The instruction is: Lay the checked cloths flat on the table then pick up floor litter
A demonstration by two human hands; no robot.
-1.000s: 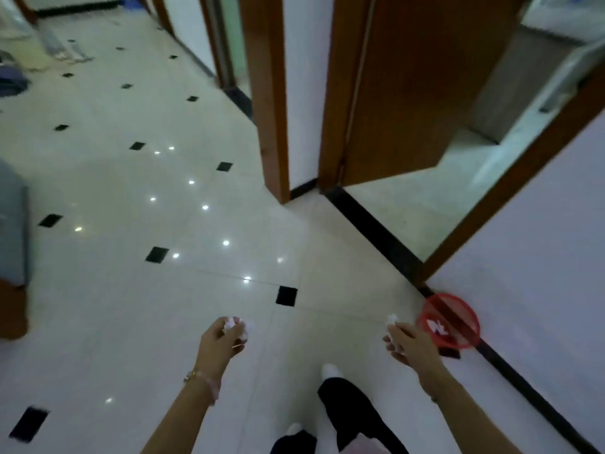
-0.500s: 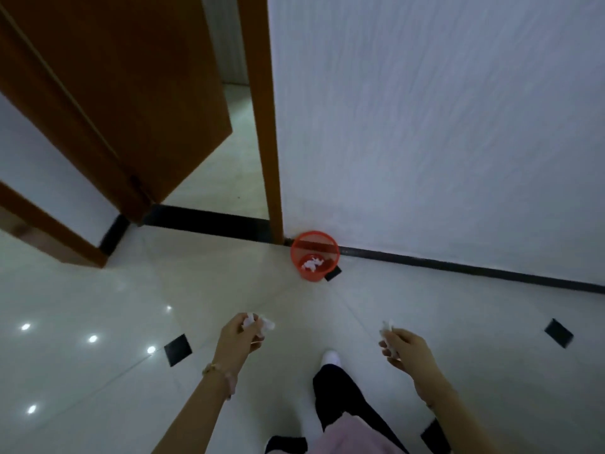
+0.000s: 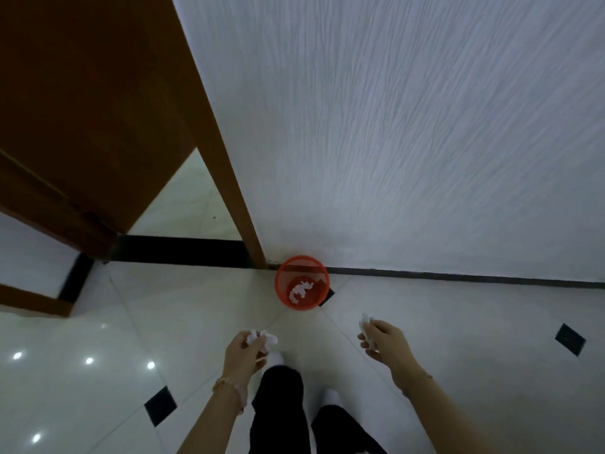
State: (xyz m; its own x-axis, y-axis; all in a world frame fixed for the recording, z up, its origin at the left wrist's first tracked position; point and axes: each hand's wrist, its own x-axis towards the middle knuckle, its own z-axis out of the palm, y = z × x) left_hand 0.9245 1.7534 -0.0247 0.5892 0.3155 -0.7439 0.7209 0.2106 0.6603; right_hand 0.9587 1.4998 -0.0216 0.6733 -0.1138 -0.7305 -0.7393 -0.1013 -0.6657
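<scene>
1. Your left hand (image 3: 244, 352), low and just left of centre in the frame, is curled closed around crumpled white paper litter (image 3: 262, 337); the wad shows above the fingers.
2. Your right hand (image 3: 384, 339), low and right of centre, is pinched closed on a second piece of white paper (image 3: 366, 321) that sticks up past the fingertips.
3. Both hands are held above the floor (image 3: 183, 309), well apart from each other, with your two dark-trousered legs (image 3: 278, 407) and white-socked feet between and below them.
4. A beaded bracelet (image 3: 229, 385) sits on your left wrist.
5. A red mesh wastebasket (image 3: 288, 273) stands on the floor at mid-frame, up against the black skirting (image 3: 458, 276) and just beside the foot of the wooden door frame (image 3: 226, 178). White crumpled paper (image 3: 299, 290) lies in its bottom.
6. The basket is ahead of both hands, nearer the top of the frame, not touching either.
7. The textured white wall (image 3: 409, 126) fills the upper right; a brown wooden door (image 3: 82, 109) fills the upper left.
8. The floor is pale glossy tile with small black diamond insets (image 3: 160, 406) and light reflections at lower left.
</scene>
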